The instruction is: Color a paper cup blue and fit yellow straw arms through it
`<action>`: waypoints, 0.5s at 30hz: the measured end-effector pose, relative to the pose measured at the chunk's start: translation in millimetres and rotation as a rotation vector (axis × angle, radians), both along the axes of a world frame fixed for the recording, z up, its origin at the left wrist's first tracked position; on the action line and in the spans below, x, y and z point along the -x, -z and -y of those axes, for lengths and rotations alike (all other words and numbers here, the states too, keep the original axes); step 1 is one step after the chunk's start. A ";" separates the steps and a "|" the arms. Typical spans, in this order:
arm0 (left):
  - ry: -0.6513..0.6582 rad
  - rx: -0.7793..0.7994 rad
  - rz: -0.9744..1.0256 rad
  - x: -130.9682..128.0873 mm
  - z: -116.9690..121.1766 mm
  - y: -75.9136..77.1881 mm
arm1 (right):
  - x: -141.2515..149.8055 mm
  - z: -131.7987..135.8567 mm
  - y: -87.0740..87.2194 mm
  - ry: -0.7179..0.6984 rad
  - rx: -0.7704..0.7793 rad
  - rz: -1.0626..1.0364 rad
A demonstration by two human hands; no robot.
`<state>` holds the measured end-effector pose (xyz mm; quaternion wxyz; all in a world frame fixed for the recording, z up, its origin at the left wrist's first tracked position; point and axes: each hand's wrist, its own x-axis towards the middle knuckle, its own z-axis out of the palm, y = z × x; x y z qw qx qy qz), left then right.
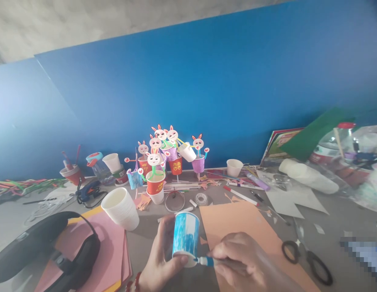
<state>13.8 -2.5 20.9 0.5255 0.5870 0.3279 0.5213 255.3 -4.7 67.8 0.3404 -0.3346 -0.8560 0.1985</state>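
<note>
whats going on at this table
The left hand holds a paper cup while the right hand brings a blue marker to it. Much of the cup's visible side is streaked blue, with a pale patch remaining. Behind it stand several cups with paper rabbit heads, and a stack of white cups is at the left.

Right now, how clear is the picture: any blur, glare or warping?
Head view: the blue wall leans, its left end washed pale; the right hand looks soft; the plastic bottle at far right seems hazy and stretched; a lower-right patch is pixelated.
</note>
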 end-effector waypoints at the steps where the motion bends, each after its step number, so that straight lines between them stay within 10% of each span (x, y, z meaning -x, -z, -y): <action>1: 0.003 -0.004 -0.009 0.2 0.0 -0.1 | -0.4 -0.4 0.2 0.011 0.009 0.000; 15: 0.010 -0.015 0.009 0.8 0.6 -0.1 | -1.2 -0.6 2.5 0.020 0.050 0.023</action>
